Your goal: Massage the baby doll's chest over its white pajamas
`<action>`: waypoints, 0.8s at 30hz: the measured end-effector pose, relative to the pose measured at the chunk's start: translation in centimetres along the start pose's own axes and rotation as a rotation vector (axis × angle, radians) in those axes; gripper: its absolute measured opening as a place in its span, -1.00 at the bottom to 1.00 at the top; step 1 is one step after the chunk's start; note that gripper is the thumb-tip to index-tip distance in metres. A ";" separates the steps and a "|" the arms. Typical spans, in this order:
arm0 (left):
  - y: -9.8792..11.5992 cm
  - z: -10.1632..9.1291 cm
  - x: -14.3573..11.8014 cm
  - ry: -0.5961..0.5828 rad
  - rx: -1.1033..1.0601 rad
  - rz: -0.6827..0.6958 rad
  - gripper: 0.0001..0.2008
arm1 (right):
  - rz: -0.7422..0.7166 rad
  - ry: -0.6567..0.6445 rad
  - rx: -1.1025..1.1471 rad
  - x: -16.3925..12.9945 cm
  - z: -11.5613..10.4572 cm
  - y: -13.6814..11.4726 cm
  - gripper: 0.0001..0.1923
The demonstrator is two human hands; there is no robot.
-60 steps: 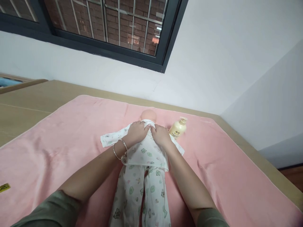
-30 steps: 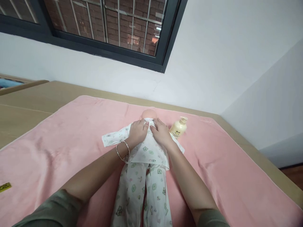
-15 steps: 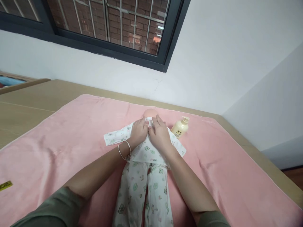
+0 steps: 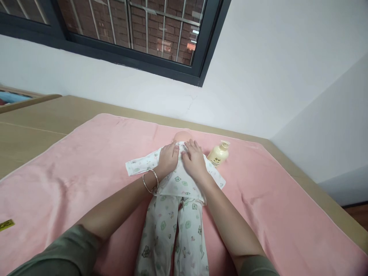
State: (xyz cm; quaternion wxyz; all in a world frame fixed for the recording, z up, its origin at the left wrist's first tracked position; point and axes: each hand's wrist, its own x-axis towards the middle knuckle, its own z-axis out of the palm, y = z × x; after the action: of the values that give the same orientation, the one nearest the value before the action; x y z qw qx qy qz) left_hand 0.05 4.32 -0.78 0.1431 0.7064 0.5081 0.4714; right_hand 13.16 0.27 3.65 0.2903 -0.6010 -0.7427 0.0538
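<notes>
A baby doll (image 4: pixel 183 136) lies on a pink blanket (image 4: pixel 94 153), its rounded head toward the wall. It wears a white printed top (image 4: pixel 179 182) and matching trousers (image 4: pixel 189 237), with the sleeves spread out to both sides. My left hand (image 4: pixel 168 158), with a bangle (image 4: pixel 151 182) at the wrist, lies flat on the upper left of the top. On the upper right of the top rests my right hand (image 4: pixel 194 159), palm down with fingers extended. Neither hand grips anything. The doll's face is not visible.
A cream pump bottle (image 4: pixel 218 154) stands on the blanket beside the right sleeve. Wooden boards (image 4: pixel 37 126) border the blanket, and behind rises a white wall (image 4: pixel 244 76) with a dark-framed window (image 4: pixel 198 73). A yellow label (image 4: pixel 7 225) lies at the left edge.
The fingers of my right hand have spread slightly on the top. My left hand stays in nearly the same place, and the doll and bottle have not moved.
</notes>
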 end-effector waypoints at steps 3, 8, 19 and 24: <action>-0.1 -0.1 0.1 -0.015 -0.019 -0.016 -0.37 | -0.029 -0.108 -0.018 -0.1 0.1 -0.2 -0.49; 1.5 -0.7 0.0 -0.052 -0.096 -0.065 -0.37 | -0.109 -0.012 0.063 0.0 -3.9 -0.5 -0.37; 8.9 -2.3 -2.8 -0.436 -0.916 -0.296 -0.29 | 0.111 0.164 0.039 -0.5 -11.1 1.7 -0.24; 11.4 -2.0 -1.3 -0.604 -1.426 -0.618 -0.18 | 0.164 0.040 -0.051 0.3 -10.8 3.2 -0.24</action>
State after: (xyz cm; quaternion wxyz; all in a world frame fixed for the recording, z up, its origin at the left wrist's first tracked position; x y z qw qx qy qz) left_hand 5.01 -2.41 7.32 0.8093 0.3710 0.1984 0.4099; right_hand 21.19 -1.49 11.27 0.2842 -0.6682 -0.6860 0.0463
